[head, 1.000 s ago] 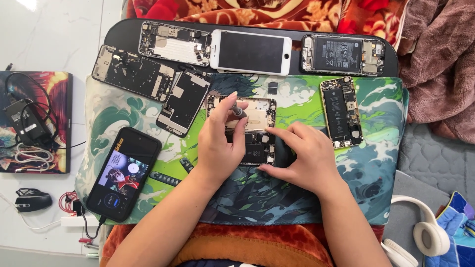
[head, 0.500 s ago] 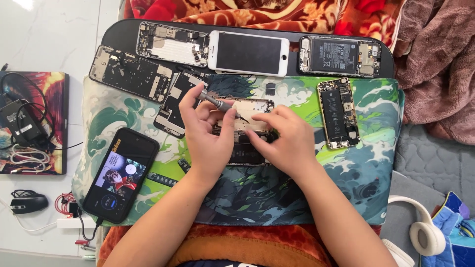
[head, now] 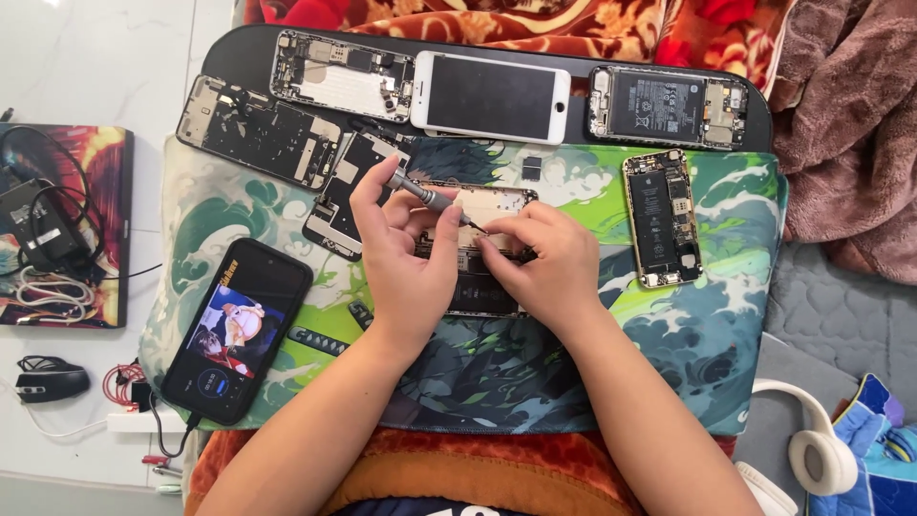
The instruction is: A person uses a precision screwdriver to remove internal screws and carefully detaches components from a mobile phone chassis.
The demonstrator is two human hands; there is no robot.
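My left hand [head: 406,253] pinches a small grey screwdriver [head: 427,198], its tip angled down toward the opened phone [head: 482,250] lying under both hands. My right hand [head: 544,263] is curled, fingertips pressed on that phone's frame just beside the tip; I can't tell whether it holds anything. Left of my left hand lies a black phone [head: 239,330] with a lit screen on the green mat [head: 697,334].

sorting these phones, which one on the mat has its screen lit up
The black phone at the mat's left edge, beside the left hand, with a cable plugged in. It alone shows a picture; the white phone is dark, the others lie opened.
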